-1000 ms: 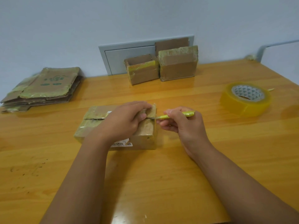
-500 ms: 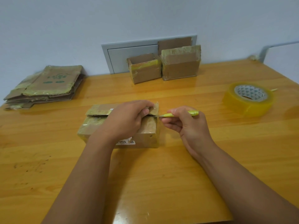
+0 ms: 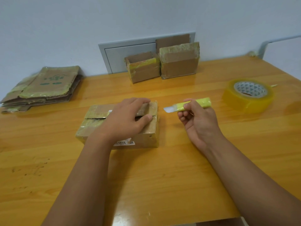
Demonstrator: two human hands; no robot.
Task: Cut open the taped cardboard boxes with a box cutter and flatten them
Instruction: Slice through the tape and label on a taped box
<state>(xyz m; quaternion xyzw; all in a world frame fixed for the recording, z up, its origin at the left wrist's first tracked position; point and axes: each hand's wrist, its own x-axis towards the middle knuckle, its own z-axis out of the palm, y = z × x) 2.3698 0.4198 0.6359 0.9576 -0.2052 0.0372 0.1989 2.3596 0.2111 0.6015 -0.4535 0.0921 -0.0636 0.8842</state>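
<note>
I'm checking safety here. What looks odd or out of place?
The box cutter in the right hand has its blade exposed, pointing toward the left hand that rests on the box.

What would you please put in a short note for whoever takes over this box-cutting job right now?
Left hand: rests on top of the taped box at table centre, fingers on the far flap, thumb on the near one.
Right hand: grips the yellow box cutter, blade out and pointing at the box, clear of its right end.
Done: the top seam looks slit, with a gap between the flaps; a stack of flattened boxes lies at far left.
Left: finish opening and flatten this box, then the two boxes standing by the wall.
A tape roll sits at right.
</note>
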